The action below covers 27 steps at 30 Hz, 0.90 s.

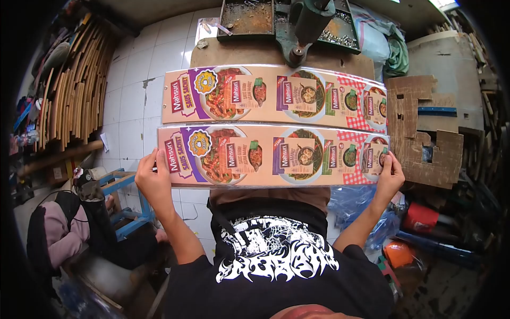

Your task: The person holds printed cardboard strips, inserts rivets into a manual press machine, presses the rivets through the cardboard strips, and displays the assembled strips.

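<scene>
My left hand (152, 174) grips the left end of a long printed Mahsuri sign panel (255, 155). At its other end, my right hand (390, 175) pinches the lower right corner between thumb and fingers. The panel shows plates of food and sauce sachets and spans the space in front of my body. Just beyond it, a second, matching sign panel (255, 94) lies on the wooden work surface (239, 58), with a small hole near its left edge. A dark green press (305, 32) stands at the far edge of that panel.
Trays of small metal pieces (247, 21) flank the press. Cut brown boards (425, 133) lie at the right; wooden strips (77, 85) are stacked at the left. A person in a pink sleeve (64, 226) sits at lower left, near a blue metal frame (119, 183).
</scene>
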{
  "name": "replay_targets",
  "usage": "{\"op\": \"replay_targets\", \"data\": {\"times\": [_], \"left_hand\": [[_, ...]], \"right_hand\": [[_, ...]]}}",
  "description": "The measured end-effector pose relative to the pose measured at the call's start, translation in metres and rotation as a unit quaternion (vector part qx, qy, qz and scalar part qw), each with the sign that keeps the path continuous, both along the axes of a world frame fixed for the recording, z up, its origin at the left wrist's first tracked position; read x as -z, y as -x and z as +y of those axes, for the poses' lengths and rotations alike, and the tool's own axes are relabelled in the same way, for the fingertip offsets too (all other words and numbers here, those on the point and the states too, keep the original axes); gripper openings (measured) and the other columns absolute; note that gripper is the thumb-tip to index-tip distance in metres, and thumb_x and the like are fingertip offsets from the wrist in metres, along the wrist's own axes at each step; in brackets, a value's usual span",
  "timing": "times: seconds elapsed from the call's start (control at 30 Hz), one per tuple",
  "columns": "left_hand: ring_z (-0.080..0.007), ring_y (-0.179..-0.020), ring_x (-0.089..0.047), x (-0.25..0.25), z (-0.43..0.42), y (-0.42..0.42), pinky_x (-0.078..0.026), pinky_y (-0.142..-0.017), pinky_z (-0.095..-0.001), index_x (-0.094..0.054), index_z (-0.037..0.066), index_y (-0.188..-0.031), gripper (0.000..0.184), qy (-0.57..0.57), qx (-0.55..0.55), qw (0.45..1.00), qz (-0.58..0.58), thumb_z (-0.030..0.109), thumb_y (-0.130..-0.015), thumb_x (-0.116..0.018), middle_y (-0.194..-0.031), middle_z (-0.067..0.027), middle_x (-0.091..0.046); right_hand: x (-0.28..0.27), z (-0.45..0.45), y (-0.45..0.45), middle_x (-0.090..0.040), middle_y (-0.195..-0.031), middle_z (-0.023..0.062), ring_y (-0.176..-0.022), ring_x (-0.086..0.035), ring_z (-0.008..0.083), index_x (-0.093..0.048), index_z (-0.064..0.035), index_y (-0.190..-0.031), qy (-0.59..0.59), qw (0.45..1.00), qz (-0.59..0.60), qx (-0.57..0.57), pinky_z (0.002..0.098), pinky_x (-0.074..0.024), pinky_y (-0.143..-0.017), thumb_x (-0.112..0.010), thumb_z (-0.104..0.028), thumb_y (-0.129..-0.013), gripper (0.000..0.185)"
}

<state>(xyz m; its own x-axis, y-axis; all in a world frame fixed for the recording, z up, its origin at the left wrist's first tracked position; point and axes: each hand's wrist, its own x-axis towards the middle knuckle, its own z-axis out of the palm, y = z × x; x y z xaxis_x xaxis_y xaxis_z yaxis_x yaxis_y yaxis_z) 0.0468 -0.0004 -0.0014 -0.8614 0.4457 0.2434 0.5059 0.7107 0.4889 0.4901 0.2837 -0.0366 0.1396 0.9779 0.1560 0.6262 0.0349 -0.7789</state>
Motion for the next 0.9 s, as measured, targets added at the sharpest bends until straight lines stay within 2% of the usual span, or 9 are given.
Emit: {"op": "replay_targets", "data": {"times": [0.1,0.17,0.43,0.5,0.57,0.6,0.7,0.83,0.9], "left_hand": [[-0.0276,-0.080,-0.069,0.002,0.001,0.000,-0.053,-0.068,-0.0343,-0.072,-0.002,-0.104,0.023,-0.004,0.005,1.000,0.014,0.015,-0.090,-0.067,-0.092,-0.0167,-0.071],[-0.0270,-0.080,-0.070,0.002,0.002,-0.002,-0.053,-0.069,-0.0348,-0.072,-0.002,-0.104,0.023,-0.006,0.000,1.000,0.015,0.016,-0.090,-0.067,-0.093,-0.0165,-0.071],[-0.0252,-0.082,-0.070,0.011,0.000,0.002,-0.054,-0.072,-0.0324,-0.072,-0.003,-0.102,0.022,-0.064,-0.019,0.998,-0.011,0.014,-0.090,-0.068,-0.094,-0.0160,-0.072],[-0.0243,-0.083,-0.070,0.006,-0.001,0.001,-0.054,-0.073,-0.0320,-0.072,-0.003,-0.103,0.022,-0.074,-0.029,0.997,-0.015,0.014,-0.090,-0.068,-0.094,-0.0154,-0.072],[-0.0158,-0.080,-0.068,-0.002,-0.004,0.002,-0.054,-0.072,-0.0289,-0.071,-0.003,-0.105,0.023,-0.111,-0.032,0.992,-0.050,0.015,-0.092,-0.067,-0.095,-0.0104,-0.073],[-0.0158,-0.080,-0.068,-0.002,-0.005,0.003,-0.054,-0.072,-0.0289,-0.071,-0.003,-0.105,0.023,-0.113,-0.036,0.992,-0.048,0.015,-0.092,-0.067,-0.095,-0.0104,-0.073],[-0.0140,-0.086,-0.067,-0.003,-0.009,0.012,-0.053,-0.075,-0.0254,-0.065,-0.007,-0.111,0.026,-0.265,-0.002,0.938,-0.221,0.013,-0.094,-0.064,-0.096,-0.0136,-0.070],[-0.0118,-0.085,-0.066,-0.025,-0.006,0.031,-0.053,-0.075,-0.0231,-0.062,-0.008,-0.113,0.027,-0.299,0.063,0.918,-0.253,0.012,-0.096,-0.062,-0.096,-0.0132,-0.069],[-0.0113,-0.083,-0.066,-0.034,0.007,0.036,-0.054,-0.075,-0.0241,-0.063,-0.008,-0.112,0.026,-0.335,0.079,0.883,-0.320,0.012,-0.096,-0.062,-0.095,-0.0114,-0.070]], "right_hand": [[-0.007,-0.001,0.000,-0.070,-0.095,0.0077,-0.083,-0.065,0.0107,-0.071,0.0039,-0.107,-0.022,1.000,0.021,0.006,0.0251,-0.0523,-0.075,-0.064,-0.011,-0.094,0.021],[-0.012,-0.002,0.000,-0.069,-0.095,0.0068,-0.083,-0.065,0.0106,-0.069,0.0054,-0.108,-0.006,0.990,0.140,0.013,0.0240,-0.0522,-0.076,-0.064,-0.009,-0.094,0.021],[-0.021,0.006,-0.021,-0.069,-0.100,0.0071,-0.089,-0.064,0.0106,-0.065,0.0046,-0.114,0.006,0.945,0.323,-0.051,0.0231,-0.0527,-0.081,-0.062,-0.007,-0.095,0.022],[-0.019,0.006,-0.023,-0.069,-0.103,0.0081,-0.090,-0.064,0.0112,-0.064,0.0046,-0.114,0.011,0.942,0.331,-0.058,0.0236,-0.0532,-0.081,-0.062,-0.008,-0.095,0.023],[-0.016,0.005,-0.021,-0.069,-0.103,0.0084,-0.090,-0.065,0.0115,-0.064,0.0049,-0.114,0.001,0.949,0.312,-0.038,0.0241,-0.0532,-0.082,-0.062,-0.008,-0.095,0.023],[-0.017,0.007,-0.021,-0.069,-0.104,0.0085,-0.091,-0.065,0.0116,-0.064,0.0051,-0.114,-0.005,0.954,0.298,-0.035,0.0241,-0.0532,-0.082,-0.062,-0.008,-0.096,0.023],[-0.017,0.011,-0.023,-0.069,-0.103,0.0083,-0.090,-0.065,0.0113,-0.064,0.0051,-0.114,-0.004,0.962,0.272,-0.034,0.0231,-0.0528,-0.081,-0.062,-0.007,-0.095,0.022],[-0.017,0.017,-0.024,-0.068,-0.106,0.0102,-0.094,-0.065,0.0132,-0.064,0.0057,-0.116,-0.011,0.966,0.258,-0.026,0.0251,-0.0527,-0.083,-0.060,-0.011,-0.097,0.026],[-0.024,0.022,-0.023,-0.067,-0.112,0.0123,-0.099,-0.064,0.0156,-0.063,0.0058,-0.120,0.030,0.960,0.274,-0.052,0.0286,-0.0519,-0.088,-0.057,-0.018,-0.100,0.032]]}}
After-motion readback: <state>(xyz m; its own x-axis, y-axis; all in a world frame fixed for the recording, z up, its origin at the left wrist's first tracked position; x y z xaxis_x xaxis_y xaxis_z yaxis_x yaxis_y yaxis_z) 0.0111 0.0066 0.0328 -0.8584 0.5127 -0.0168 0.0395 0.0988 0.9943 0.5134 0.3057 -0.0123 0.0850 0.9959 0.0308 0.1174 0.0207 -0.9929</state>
